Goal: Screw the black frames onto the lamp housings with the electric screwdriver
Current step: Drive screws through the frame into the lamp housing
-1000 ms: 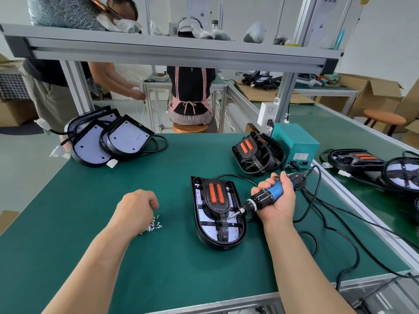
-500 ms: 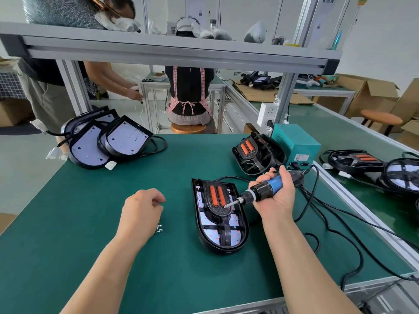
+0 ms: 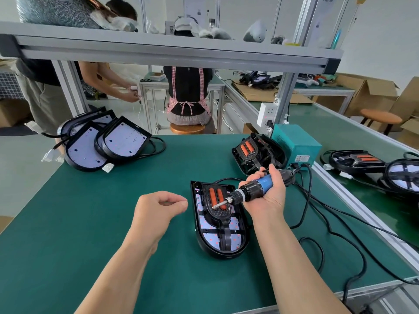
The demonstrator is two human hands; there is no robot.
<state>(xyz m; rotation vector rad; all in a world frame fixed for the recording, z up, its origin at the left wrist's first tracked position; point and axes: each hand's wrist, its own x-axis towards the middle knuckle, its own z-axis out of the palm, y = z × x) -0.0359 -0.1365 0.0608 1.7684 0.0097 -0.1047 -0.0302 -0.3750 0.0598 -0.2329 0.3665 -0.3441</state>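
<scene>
- The lamp housing (image 3: 218, 253) lies flat on the green worktop (image 3: 79, 223), rounded end toward the person, with the black frame (image 3: 218, 215) seated in it, its two orange strips facing up.
- The right hand (image 3: 269, 197) is just right of the housing's far end. Its fingers are wrapped tight round the blue-and-black electric screwdriver (image 3: 251, 190).
- The screwdriver slants down to the left, its bit over the frame's orange strips. I cannot tell whether the tip touches.
- The left hand (image 3: 158, 209) hovers just left of the housing, clear of it. Its fingers are curled in and the thumb is close to the forefinger. I cannot tell whether anything small is pinched there.
- The screwdriver's cable (image 3: 306, 200) trails off to the right across the worktop, toward a teal box (image 3: 297, 141) at the far right edge.
- A second housing (image 3: 256, 152) with a frame leans against that box.
- A stack of housings (image 3: 104, 143) without frames sits at the far left corner, well apart from both hands.
</scene>
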